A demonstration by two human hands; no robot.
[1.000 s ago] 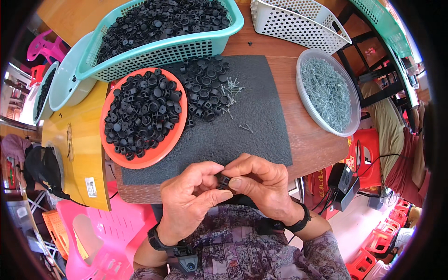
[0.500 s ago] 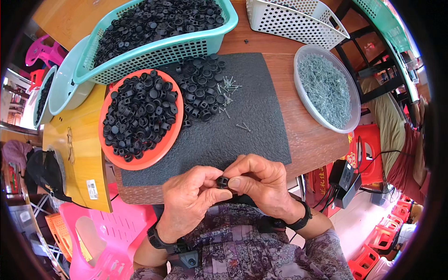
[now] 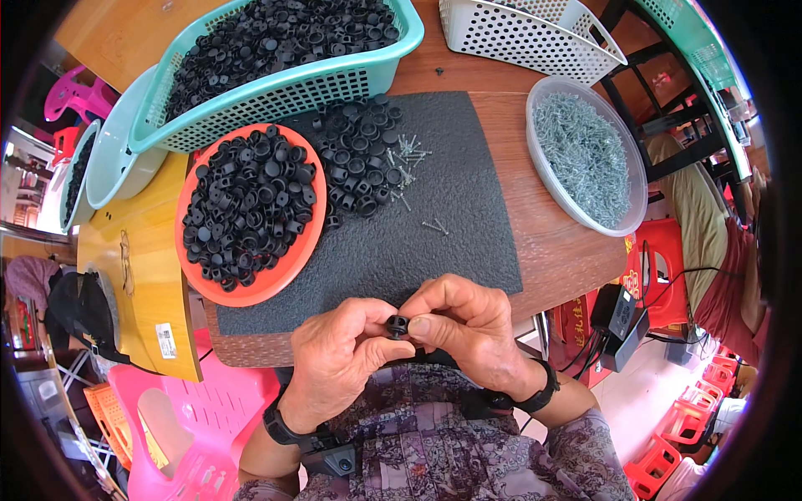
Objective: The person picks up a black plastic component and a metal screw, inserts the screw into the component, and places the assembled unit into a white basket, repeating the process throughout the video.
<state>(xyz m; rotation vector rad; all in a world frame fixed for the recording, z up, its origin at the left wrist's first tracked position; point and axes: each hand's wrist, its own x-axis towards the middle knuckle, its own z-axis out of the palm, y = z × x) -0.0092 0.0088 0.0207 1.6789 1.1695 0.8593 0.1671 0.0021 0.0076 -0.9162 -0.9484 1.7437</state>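
Note:
Between my two hands sits a small round black plastic part (image 3: 397,326), held just past the front edge of the dark mat. My left hand (image 3: 338,355) pinches it from the left with thumb and fingers. From the right, the thumb and fingertips of my right hand (image 3: 468,330) close on the same part. Whether a screw is inside it I cannot make out. Beyond my hands, a pile of loose black plastic parts (image 3: 359,154) and several silver screws (image 3: 407,163) lie on the dark grey mat (image 3: 434,242).
An orange-red plate (image 3: 292,271) heaped with black parts stands left on the mat. Behind it is a teal basket (image 3: 276,104) full of similar parts. A clear round tub (image 3: 543,159) of screws sits right, a white perforated basket (image 3: 518,46) at the back. A pink chair (image 3: 209,392) stands lower left.
The black part has turned slightly between my fingertips. Both hands stay in almost the same place, and the rest of the table looks the same.

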